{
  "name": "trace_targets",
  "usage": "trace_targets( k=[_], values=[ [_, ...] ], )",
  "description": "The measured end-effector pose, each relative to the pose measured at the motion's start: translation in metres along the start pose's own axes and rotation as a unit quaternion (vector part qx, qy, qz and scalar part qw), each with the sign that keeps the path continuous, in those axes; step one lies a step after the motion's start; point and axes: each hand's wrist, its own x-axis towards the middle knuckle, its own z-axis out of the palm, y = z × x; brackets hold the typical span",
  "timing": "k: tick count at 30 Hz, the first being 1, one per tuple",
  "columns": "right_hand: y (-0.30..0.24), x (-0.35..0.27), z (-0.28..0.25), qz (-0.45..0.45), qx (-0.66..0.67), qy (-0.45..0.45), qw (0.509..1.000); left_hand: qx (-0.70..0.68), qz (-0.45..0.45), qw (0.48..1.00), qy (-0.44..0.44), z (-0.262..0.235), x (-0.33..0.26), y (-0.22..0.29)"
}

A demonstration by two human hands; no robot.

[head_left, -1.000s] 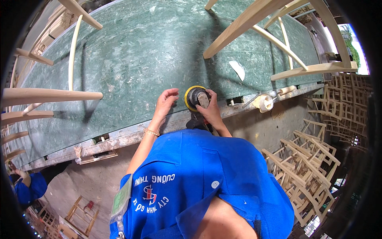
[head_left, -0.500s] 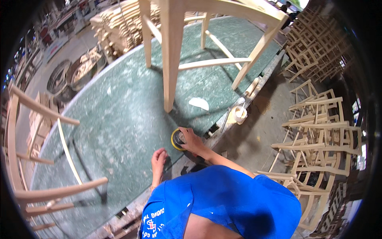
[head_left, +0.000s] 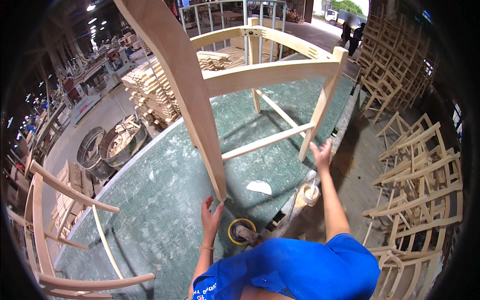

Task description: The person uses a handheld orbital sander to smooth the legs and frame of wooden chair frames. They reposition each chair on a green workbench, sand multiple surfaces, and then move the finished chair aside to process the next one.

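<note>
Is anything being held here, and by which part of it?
Nothing appears held. The left hand is open at one chair leg, contact unclear; the right hand is open near another leg. The sander sits unheld.

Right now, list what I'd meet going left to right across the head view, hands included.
Smaller-looking chair frame at the left → left hand → yellow-rimmed sander → right hand → piled chair frames on the right.
</note>
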Motion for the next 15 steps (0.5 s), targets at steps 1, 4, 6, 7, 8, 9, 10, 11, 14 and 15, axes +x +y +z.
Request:
trace_targets(
  k=[1,4,6,7,8,9,10,11,14,15],
  values=[
    [-0.002,0.012,0.015,0.012,0.01,-0.022,1.0,0.056,0.029,0.997,0.034,-0.002,0.012,0.006],
    [0.008,0.088,-0.009,-0.069,0.169,-0.107,0.977,0.061,0.174,0.982,0.031,0.039,0.067,0.021],
    [0.008,0.079,0.039,0.035,0.128,-0.116,0.984,0.023,0.107,0.994,-0.007,0.039,0.087,0.033],
    [0.005,0.067,0.063,0.018,0.187,-0.07,0.98,0.004,0.071,0.997,-0.024,0.033,0.093,0.037],
    [0.003,0.066,0.065,0.041,0.168,-0.071,0.982,0.003,0.069,0.997,-0.028,0.033,0.098,0.039],
    [-0.001,0.074,0.065,0.054,0.145,-0.072,0.985,-0.008,0.069,0.997,-0.031,0.04,0.105,0.039],
    [-0.005,0.081,0.063,0.067,0.121,-0.07,0.988,-0.02,0.071,0.997,-0.034,0.045,0.111,0.04],
    [-0.009,0.081,0.059,0.049,0.103,-0.051,0.992,-0.051,0.069,0.996,-0.034,0.048,0.113,0.041],
    [-0.028,0.064,0.054,0.03,0.1,-0.087,0.991,-0.086,0.042,0.995,-0.015,0.031,0.106,0.039],
    [-0.03,0.07,0.036,0.024,0.083,-0.089,0.992,-0.095,0.041,0.994,-0.022,0.031,0.108,0.043]
  ],
)
